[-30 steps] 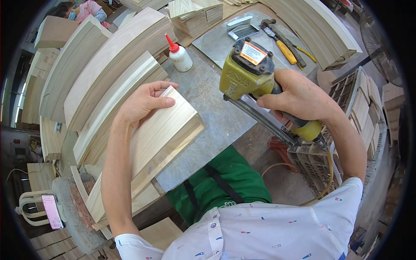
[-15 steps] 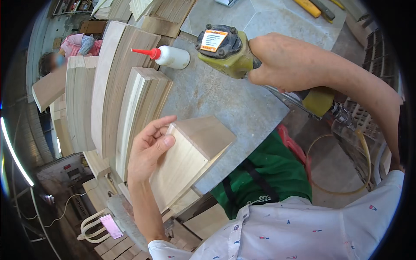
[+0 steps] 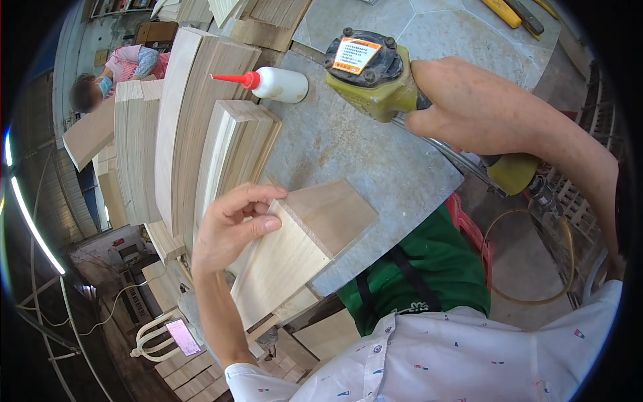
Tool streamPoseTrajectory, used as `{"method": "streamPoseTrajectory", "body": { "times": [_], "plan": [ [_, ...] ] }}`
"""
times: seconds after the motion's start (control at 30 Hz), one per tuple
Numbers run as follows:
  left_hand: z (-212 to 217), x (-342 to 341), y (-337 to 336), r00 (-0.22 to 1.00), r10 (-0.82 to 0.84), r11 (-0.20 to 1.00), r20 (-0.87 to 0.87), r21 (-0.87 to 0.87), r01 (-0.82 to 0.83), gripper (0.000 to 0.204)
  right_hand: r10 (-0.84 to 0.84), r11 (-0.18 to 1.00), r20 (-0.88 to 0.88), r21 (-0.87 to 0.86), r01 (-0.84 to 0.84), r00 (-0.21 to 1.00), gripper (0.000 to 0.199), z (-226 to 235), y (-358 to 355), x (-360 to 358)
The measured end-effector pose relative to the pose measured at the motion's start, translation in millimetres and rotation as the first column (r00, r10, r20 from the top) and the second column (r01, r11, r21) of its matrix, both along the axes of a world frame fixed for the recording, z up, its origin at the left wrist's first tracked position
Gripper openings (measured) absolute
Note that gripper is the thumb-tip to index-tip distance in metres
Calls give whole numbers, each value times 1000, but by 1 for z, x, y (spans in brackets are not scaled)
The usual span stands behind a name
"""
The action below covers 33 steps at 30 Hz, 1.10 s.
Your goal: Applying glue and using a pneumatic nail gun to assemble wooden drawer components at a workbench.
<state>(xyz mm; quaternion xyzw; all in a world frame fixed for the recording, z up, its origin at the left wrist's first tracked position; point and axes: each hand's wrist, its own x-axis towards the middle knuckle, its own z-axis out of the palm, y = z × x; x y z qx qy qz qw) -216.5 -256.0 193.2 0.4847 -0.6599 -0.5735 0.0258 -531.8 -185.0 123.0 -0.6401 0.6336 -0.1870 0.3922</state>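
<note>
My left hand [image 3: 231,231] is closed on the upper corner of a pale wooden board [image 3: 278,268], with thumb and fingertips pinching its edge. A browner wooden panel [image 3: 340,216] meets this board at an angle along one edge, and the two rest at the front of the grey worktop [image 3: 415,191]. In my right hand [image 3: 462,100] is a yellow-green and black nail gun [image 3: 370,100], gripped by the handle above the worktop's right side. It is apart from the wood, and its nose is hidden. A white squeeze bottle [image 3: 284,85] with a red tip lies beyond the boards.
Stacks of curved wooden boards [image 3: 204,127] line the left side. Yellow- and black-handled tools [image 3: 512,17] lie at the far right. An air hose [image 3: 569,261] loops at right, beside a green cloth [image 3: 429,268] below the worktop edge. Another person [image 3: 127,67] is at far left.
The joined wooden pieces have turned slightly in my left hand, and a pale edge below the browner panel no longer shows. My right hand still holds the nail gun aloft. The whole view has shifted slightly.
</note>
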Motion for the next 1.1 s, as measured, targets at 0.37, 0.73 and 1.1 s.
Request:
{"method": "streamPoseTrajectory", "body": {
  "times": [0.37,0.73,1.1],
  "plan": [
    [1,-10,-16,987,-104,994,124,-7,106,31,-34,997,45,-61,37,998,32,-17,10,-3],
    [-4,-5,-17,987,-125,991,105,-37,129,27,-74,997,26,-9,74,997,33,-6,14,3],
    [-20,13,-6,992,-70,987,-102,137,84,49,-50,995,16,85,48,999,31,-4,14,8]
  ]
}}
